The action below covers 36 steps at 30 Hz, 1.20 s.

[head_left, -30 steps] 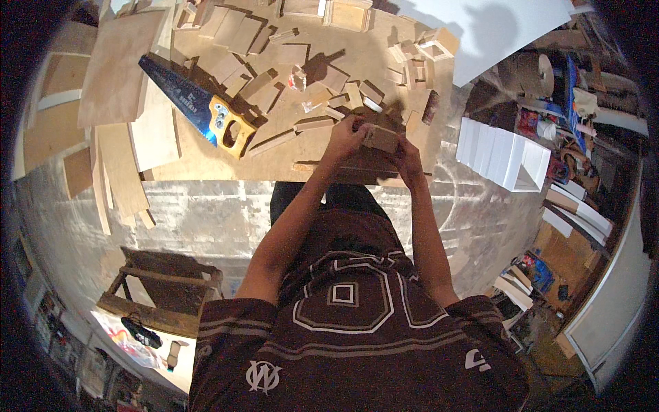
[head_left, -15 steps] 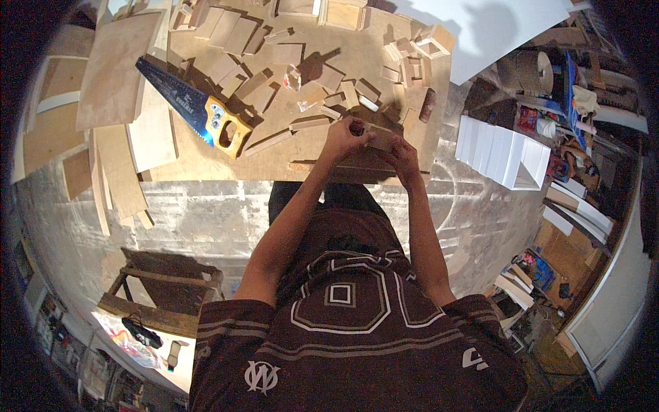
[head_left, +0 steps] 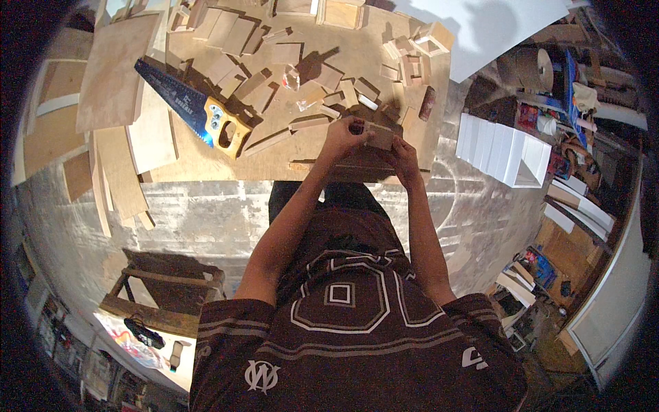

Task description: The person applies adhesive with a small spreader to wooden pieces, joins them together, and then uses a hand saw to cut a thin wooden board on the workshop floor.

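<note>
Above the near edge of the workbench, my left hand and my right hand grip a small flat wooden piece between them. The fingers of my left hand curl at its left end, with a dark reddish round spot inside the curl that I cannot make out. At the right end, my right hand pinches the piece between thumb and fingers. Just beyond my hands lie a small white object and several wood offcuts. A dark red, roll-shaped thing rests to the right.
A handsaw with a yellow handle lies left on the wooden workbench. Small wooden boxes stand at the back right. Boards lean at the left. A white slatted box sits right of the bench, a wooden stool behind left.
The wooden piece has tilted slightly and shows more of its flat face. The fingers of my right hand have shifted a little at its right end; my left hand stays nearly still.
</note>
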### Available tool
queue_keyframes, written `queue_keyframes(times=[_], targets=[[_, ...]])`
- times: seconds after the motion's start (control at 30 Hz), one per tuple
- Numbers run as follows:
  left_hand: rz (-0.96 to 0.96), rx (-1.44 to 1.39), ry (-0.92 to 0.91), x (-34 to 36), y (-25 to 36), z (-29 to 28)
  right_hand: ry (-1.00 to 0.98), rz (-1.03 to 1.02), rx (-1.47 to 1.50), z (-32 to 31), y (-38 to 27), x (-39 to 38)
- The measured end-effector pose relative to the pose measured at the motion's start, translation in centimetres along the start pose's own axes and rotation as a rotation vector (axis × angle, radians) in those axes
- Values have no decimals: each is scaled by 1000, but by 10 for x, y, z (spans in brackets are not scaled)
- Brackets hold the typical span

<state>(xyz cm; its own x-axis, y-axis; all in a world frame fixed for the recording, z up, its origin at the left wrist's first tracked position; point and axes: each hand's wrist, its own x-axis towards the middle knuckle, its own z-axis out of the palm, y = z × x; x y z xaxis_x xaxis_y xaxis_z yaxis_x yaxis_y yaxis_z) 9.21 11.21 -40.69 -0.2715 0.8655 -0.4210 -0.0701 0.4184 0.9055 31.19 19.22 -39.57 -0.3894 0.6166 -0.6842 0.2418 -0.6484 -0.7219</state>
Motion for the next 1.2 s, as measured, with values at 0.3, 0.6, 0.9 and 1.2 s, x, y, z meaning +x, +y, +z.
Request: queue_keyframes(times=[0.3,0.6,0.9,1.2], targets=[[7,32,13,2,-1,2,16,-3,-28,0,-1,1],[8,-35,34,0,16,-3,3,-20,70,15,-20,-5],[-3,-17,97,14,91,-25,114,-173,-22,32,-74,12],[16,-115,219,103,94,-60,-14,-141,103,69,-135,91]])
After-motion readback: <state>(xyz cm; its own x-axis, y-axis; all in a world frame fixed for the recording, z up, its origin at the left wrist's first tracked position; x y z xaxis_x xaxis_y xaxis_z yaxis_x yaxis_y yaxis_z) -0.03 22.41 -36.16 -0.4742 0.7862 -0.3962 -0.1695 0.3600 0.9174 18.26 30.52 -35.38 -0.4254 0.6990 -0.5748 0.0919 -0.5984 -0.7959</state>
